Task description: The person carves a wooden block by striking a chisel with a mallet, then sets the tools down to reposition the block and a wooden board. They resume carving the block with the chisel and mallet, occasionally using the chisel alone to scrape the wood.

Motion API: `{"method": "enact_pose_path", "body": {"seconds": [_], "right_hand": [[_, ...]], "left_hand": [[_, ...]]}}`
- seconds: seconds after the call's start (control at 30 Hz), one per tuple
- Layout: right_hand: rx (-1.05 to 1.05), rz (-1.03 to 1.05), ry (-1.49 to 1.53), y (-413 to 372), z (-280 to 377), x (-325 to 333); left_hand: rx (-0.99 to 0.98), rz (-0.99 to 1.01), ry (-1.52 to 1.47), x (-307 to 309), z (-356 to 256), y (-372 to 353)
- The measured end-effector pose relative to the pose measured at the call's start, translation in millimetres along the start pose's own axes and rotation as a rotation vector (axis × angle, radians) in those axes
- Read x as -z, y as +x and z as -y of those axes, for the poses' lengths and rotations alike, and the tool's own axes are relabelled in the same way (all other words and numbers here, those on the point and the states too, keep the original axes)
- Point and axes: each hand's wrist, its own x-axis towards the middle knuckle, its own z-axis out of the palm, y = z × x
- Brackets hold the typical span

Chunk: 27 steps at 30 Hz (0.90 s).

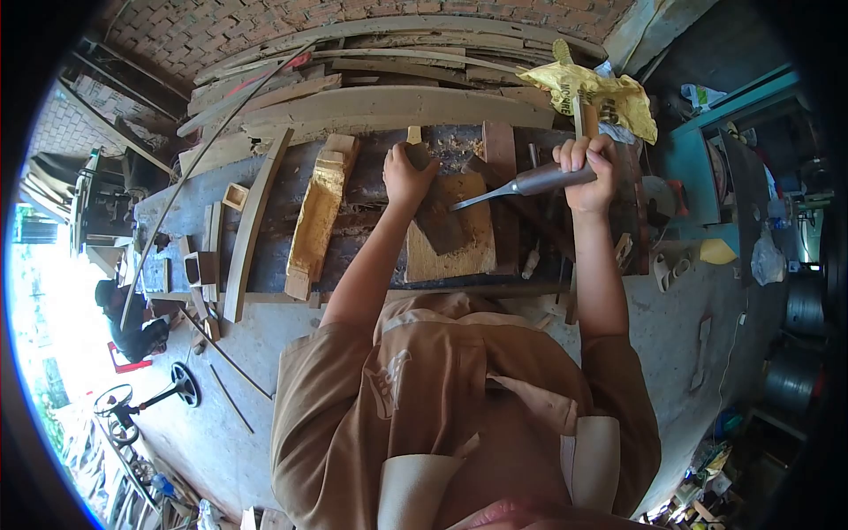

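Observation:
My right hand (590, 175) is closed around the dark wooden handle of a chisel (534, 183). Its metal blade slants down to the left, and the tip meets or sits just over a dark wooden piece (439, 228). My left hand (407, 180) grips the far end of that piece, fingers wrapped over it. Under the piece lies a pale wooden block (473, 249), with chips scattered around it. Whether the blade is cutting into the wood cannot be made out.
The workbench (371, 146) carries a hollowed yellowish timber (316, 216), a long plank (256, 225) and small hollow wooden boxes (200, 268). Stacked boards (389, 97) and a yellow sack (592, 93) lie behind. Another person (132, 322) crouches at the far left.

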Motion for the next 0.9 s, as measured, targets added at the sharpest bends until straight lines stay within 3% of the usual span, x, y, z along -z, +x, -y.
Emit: {"method": "enact_pose_path", "body": {"seconds": [0.43,0.57,0.67,0.83,0.9], "right_hand": [[-0.058,0.195,-0.206,21,-8,-50],[-0.116,0.153,-0.15,32,-18,-42],[-0.14,-0.043,0.093,37,-29,-2],[-0.091,-0.131,0.109,19,-33,29],[-0.032,-0.258,0.033,11,-31,28]], "left_hand": [[-0.004,-0.001,-0.01,1,-2,-1],[0.049,0.011,-0.032,4,-6,-1],[0.075,0.005,-0.059,7,-9,-2],[0.08,0.01,-0.074,3,-7,0],[0.067,0.029,-0.03,1,-6,2]]}}
